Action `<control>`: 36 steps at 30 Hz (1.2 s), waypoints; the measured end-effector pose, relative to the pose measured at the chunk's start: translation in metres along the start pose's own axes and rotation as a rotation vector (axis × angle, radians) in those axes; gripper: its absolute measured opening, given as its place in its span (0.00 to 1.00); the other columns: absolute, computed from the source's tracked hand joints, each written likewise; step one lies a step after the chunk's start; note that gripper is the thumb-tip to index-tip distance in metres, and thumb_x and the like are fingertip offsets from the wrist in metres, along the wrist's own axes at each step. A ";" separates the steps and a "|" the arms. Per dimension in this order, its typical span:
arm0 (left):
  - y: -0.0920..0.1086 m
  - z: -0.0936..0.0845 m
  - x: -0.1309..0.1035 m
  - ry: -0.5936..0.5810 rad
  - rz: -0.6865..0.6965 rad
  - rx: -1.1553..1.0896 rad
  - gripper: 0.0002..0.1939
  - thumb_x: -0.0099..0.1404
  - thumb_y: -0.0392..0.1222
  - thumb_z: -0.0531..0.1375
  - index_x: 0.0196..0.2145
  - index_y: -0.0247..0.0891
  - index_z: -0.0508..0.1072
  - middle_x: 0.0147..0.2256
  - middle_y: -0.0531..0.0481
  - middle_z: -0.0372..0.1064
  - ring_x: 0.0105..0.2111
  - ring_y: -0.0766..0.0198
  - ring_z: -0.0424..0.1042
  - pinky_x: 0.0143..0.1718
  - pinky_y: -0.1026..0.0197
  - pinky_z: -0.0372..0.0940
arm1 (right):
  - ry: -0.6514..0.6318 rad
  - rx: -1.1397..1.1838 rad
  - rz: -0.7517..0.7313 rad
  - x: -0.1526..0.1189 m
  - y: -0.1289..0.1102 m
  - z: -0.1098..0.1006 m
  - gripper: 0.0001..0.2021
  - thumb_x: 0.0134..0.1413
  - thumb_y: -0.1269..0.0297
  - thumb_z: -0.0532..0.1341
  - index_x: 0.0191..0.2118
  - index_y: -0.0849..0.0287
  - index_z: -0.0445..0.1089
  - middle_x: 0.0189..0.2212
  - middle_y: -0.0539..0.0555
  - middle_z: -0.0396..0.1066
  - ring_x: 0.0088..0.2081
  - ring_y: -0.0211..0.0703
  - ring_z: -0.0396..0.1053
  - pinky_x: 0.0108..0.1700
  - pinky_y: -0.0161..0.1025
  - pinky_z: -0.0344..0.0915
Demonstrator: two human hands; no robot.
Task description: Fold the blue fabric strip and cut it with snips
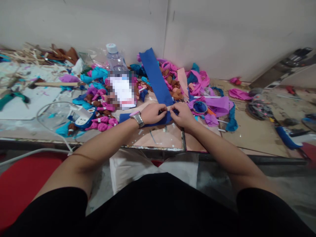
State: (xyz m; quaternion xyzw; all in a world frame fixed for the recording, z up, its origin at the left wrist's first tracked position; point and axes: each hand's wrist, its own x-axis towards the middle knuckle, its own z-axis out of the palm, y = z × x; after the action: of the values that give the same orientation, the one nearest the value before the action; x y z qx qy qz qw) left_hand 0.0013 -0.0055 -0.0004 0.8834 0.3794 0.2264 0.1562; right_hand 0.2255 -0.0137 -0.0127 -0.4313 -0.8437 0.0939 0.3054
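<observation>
My blue strip (128, 117) lies flat by the table's (160, 142) front edge. My left hand (154, 114) and right hand (181, 114) pinch it, fingertips nearly closed. A longer blue strip (156, 77) reaches toward the wall (209, 36). Crumpled colorful pieces (105, 123) sit around us, near a bottle (116, 59).

A plain grey wall (209, 39) rises behind the cluttered worktable (259, 138), above a grey floor (291, 187).
</observation>
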 end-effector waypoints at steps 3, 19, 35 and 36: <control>0.000 -0.001 0.000 0.010 -0.021 0.025 0.13 0.70 0.45 0.56 0.41 0.38 0.79 0.35 0.46 0.80 0.33 0.58 0.74 0.38 0.56 0.62 | 0.002 -0.003 0.026 0.000 0.000 -0.001 0.04 0.61 0.64 0.60 0.34 0.54 0.70 0.34 0.56 0.75 0.41 0.53 0.69 0.48 0.50 0.61; -0.008 0.000 0.003 0.110 -0.204 0.115 0.13 0.67 0.42 0.57 0.42 0.39 0.81 0.38 0.43 0.81 0.38 0.52 0.77 0.40 0.54 0.65 | 0.137 -0.045 0.119 0.002 0.001 -0.007 0.03 0.58 0.66 0.61 0.32 0.54 0.69 0.33 0.57 0.76 0.40 0.53 0.69 0.46 0.49 0.62; -0.015 0.001 0.005 0.171 -0.305 0.130 0.12 0.67 0.40 0.56 0.40 0.41 0.81 0.39 0.42 0.80 0.39 0.50 0.76 0.41 0.52 0.66 | 0.173 -0.044 0.181 0.001 0.001 -0.006 0.04 0.57 0.66 0.61 0.32 0.55 0.71 0.33 0.56 0.77 0.40 0.54 0.71 0.48 0.51 0.63; -0.015 0.001 0.005 0.176 -0.312 0.133 0.12 0.67 0.40 0.56 0.40 0.41 0.81 0.39 0.42 0.81 0.40 0.49 0.76 0.41 0.52 0.66 | 0.176 -0.043 0.183 0.001 0.002 -0.006 0.03 0.57 0.66 0.61 0.32 0.55 0.71 0.33 0.56 0.77 0.40 0.54 0.71 0.48 0.51 0.62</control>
State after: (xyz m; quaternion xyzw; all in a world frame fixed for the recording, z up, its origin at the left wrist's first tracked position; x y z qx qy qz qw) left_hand -0.0041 0.0083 -0.0064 0.7989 0.5382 0.2505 0.0969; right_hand 0.2302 -0.0127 -0.0080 -0.5193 -0.7727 0.0650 0.3593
